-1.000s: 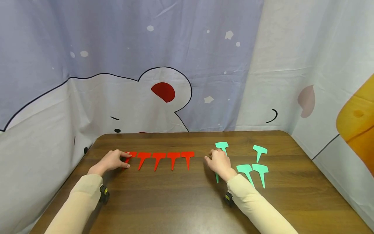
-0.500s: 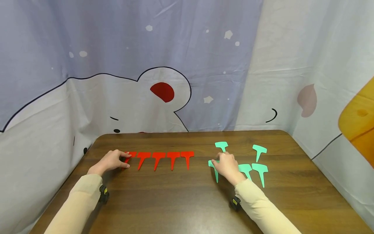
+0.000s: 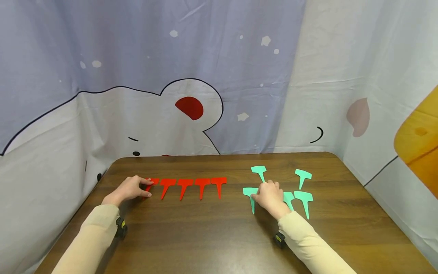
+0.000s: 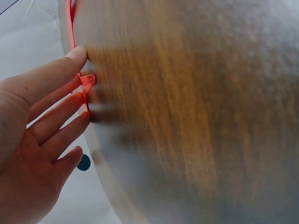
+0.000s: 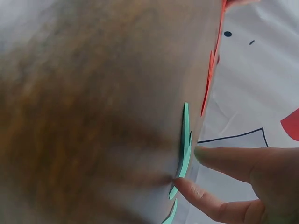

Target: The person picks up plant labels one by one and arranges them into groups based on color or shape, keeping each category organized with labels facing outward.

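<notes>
On the left of the tabletop (image 3: 205, 232), the left hand (image 3: 127, 189), unclenched, rests its fingers at the leftmost red tag (image 3: 149, 187) of a row of five. Farther right, the right hand (image 3: 270, 196), fingers parted and released, is among five green tags (image 3: 303, 195).

You have a lane across the near table (image 3: 198, 236) between left sleeve (image 3: 94, 228) and right sleeve (image 3: 302, 238), and a narrower gap between the rightmost red marker (image 3: 219, 181) and the near-left green marker (image 3: 250, 191). Other green markers (image 3: 303, 197) crowd your right hand (image 3: 271, 198); the curtain (image 3: 154, 118) blocks the far side.
</notes>
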The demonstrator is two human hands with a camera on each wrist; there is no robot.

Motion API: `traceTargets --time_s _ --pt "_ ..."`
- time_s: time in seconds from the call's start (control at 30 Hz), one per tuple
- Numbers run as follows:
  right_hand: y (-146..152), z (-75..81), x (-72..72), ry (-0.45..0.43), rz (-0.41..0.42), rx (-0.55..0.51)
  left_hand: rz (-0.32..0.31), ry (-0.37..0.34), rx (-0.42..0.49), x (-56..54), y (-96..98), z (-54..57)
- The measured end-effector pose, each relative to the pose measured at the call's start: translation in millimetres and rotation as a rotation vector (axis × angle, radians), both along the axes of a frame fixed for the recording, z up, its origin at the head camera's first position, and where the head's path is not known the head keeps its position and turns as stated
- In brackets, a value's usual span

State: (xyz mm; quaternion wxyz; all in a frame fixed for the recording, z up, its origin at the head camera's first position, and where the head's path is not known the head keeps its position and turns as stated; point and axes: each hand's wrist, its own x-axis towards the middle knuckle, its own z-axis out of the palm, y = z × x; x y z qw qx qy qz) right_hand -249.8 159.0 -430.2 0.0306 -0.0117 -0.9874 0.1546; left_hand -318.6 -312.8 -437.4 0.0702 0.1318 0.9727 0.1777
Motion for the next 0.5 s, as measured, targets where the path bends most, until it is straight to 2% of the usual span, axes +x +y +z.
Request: traceTargets --time_s 0.23,0.5 --pt "-6.7 -0.3 -1.4 0.000 -0.013 0.072 -0.004 0.007 0.001 1.0 0.8 1.2" --pt "-7.9 -2.4 -6.7 -0.007 -0.037 0.088 -0.007 0.015 0.000 1.6 1.3 2.6"
